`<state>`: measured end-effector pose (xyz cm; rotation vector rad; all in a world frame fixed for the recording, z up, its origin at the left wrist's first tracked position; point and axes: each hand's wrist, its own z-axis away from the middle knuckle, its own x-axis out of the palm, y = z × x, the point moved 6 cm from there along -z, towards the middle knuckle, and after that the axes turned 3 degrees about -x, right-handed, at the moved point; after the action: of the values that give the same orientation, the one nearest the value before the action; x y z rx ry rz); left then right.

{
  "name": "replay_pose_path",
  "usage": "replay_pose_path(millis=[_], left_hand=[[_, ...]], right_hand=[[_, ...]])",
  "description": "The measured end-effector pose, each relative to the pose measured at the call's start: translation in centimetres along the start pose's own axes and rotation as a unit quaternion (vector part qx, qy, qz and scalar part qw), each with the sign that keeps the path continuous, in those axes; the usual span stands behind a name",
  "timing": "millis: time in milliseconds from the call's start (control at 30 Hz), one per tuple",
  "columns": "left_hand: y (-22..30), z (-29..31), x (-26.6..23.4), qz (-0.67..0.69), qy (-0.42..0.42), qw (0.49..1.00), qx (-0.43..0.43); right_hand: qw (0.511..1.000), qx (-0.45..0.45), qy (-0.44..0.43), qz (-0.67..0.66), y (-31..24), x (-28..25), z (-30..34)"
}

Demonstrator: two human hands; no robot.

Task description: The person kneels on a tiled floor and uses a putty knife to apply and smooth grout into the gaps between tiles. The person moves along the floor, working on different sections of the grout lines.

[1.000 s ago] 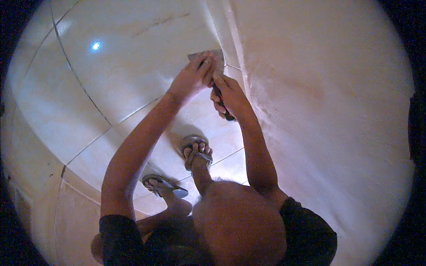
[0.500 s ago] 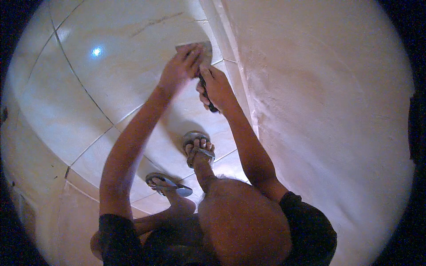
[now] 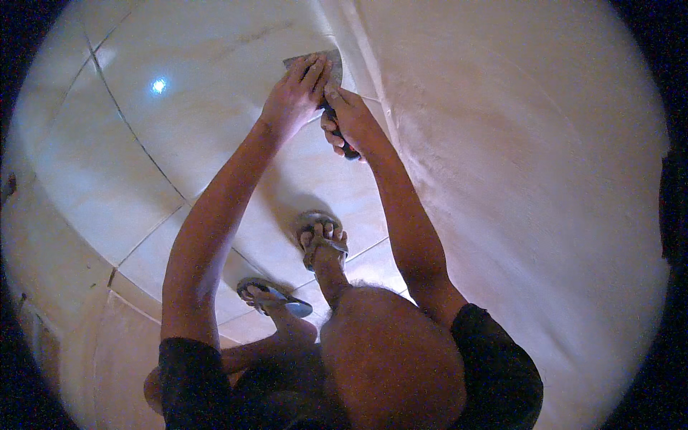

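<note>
The right hand (image 3: 351, 118) was wrapped firmly around the dark handle of a scraper (image 3: 335, 65) at the tiled floor (image 3: 208, 136) near the wall (image 3: 516, 143). The left hand (image 3: 290, 97) lay with slightly bent fingers on the blade, its grip unclear.

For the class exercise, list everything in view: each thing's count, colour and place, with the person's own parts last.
Scraper: one, grey blade, dark handle, upper centre, in the hands
Floor tiles: several, pale cream, left and centre; darker joints at left
Wall: one, pale pinkish-beige, right side
Narrow strip: one, pale, between floor and wall
Light reflection: one, bluish-white, upper left floor
Sandals: two, greyish, on the feet, lower centre
Sleeves: two, black, lower left and lower right
Left hand: one, bare, fingers on the blade
Right hand: one, bare, around the handle
Feet: two, bare in the sandals
</note>
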<state>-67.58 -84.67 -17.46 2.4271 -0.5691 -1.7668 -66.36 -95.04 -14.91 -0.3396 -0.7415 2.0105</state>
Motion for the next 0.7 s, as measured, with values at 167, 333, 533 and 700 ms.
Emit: replay_pose_path(millis=[167,333,533,700], left_hand=[[1.3,1.6,-0.6,0.076,-0.016,0.997,0.006],[2.4,1.4,-0.9,0.023,0.007,0.999,0.028],[0.4,-0.1,-0.7,0.068,0.011,0.998,0.01],[-1.8,2.6,-3.2,0.091,-0.038,0.995,-0.028]], right_hand=[[1.0,0.029,0.004,0.003,1.2,0.1,3.1],[1.0,0.016,0.021,-0.017,2.4,-0.2,2.2],[0.999,0.006,0.02,-0.035,0.7,0.4,0.9],[0.999,-0.023,-0.031,-0.031,1.6,2.1,0.2]])
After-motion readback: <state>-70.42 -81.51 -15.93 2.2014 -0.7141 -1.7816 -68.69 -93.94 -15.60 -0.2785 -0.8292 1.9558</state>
